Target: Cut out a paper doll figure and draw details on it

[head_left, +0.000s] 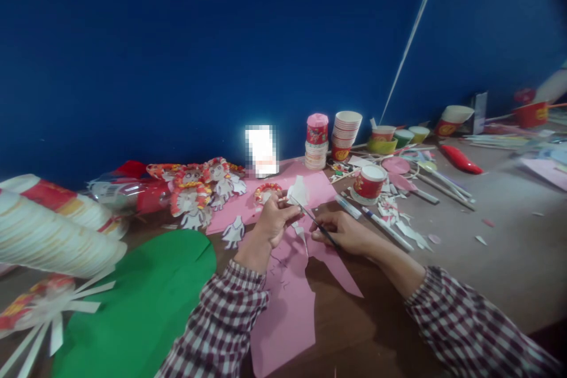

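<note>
My left hand (275,218) is closed in a pinch on a small white paper cutout (299,190), held up over pink paper. My right hand (343,231) grips a slim dark tool (325,231) whose thin tip points at the cutout; blur hides whether it is a pen, a blade or scissors. Below both hands spreads a cut sheet of pink paper (283,331) with dark marks on it. Just beyond my left hand lies a ring of red and yellow paper (267,192). To its left rests a white figure cutout (233,232) with dark outlines.
Several decorated paper figures (191,196) are heaped at the left. Nearer are stacked paper cups (53,230) and a green sheet (146,301). Upright cup stacks (346,133), a red cup (370,184), markers (390,229) and paper scraps (411,231) stand or lie on the right.
</note>
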Motion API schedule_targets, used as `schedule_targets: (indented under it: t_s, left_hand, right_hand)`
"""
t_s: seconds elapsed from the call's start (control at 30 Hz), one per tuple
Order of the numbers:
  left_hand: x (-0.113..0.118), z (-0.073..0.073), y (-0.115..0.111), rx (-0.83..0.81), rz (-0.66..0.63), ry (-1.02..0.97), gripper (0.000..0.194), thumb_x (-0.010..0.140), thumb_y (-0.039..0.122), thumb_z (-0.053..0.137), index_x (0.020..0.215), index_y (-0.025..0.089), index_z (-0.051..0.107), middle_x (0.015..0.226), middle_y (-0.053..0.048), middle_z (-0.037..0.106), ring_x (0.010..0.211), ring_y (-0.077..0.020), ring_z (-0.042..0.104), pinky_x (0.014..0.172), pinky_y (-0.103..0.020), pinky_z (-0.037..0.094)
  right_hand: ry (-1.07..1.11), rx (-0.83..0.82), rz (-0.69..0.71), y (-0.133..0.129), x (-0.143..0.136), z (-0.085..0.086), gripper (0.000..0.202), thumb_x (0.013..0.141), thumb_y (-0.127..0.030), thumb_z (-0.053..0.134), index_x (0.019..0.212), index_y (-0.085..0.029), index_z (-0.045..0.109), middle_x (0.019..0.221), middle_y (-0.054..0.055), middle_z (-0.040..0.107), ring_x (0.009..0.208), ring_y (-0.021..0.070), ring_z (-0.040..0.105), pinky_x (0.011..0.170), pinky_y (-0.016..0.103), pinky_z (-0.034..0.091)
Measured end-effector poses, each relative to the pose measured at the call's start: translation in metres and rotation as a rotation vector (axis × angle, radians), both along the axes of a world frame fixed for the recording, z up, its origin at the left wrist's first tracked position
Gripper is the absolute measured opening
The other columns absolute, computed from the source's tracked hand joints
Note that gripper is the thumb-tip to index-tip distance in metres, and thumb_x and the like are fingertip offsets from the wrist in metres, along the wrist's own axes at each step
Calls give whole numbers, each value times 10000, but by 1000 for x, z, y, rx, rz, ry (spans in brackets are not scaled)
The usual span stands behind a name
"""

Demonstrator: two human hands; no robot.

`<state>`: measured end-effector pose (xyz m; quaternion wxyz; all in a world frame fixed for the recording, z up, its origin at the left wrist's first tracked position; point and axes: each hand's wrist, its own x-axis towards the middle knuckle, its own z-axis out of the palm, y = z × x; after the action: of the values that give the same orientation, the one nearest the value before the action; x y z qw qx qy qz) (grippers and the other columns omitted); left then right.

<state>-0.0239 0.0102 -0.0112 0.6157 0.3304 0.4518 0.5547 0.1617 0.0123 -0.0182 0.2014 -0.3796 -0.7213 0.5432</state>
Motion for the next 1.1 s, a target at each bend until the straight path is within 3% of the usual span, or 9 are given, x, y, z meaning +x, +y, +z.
schedule_targets:
  t_s: [0.4,0.67,1.1]
  left_hand:
    - [1,0,0,-4,28,-16,540,555,38,713,1027,177,491,696,44,598,598,-87,571,583,-215,478]
    - [4,2,-2,0,41,-6,492,556,56,721,968,174,479,673,37,608,581,-94,570,558,-211,458]
    - [11,6,-4,-32,96,-104,440,534,47,736,876,184,496,643,51,585,602,-82,573,644,-223,475]
  right_hand:
    - [27,-10,-6,0,-2,1,371,776,-496,643,822,-128,634,557,-32,492,486,103,475,459,214,357]
    - [29,32,-19,0,-3,1,361,790,-486,633,787,-125,626,541,-36,481,476,93,456,452,210,324]
    - [97,-1,-65,-2,-5,-1,372,771,-504,646,773,-136,592,553,-52,440,487,88,439,457,212,322]
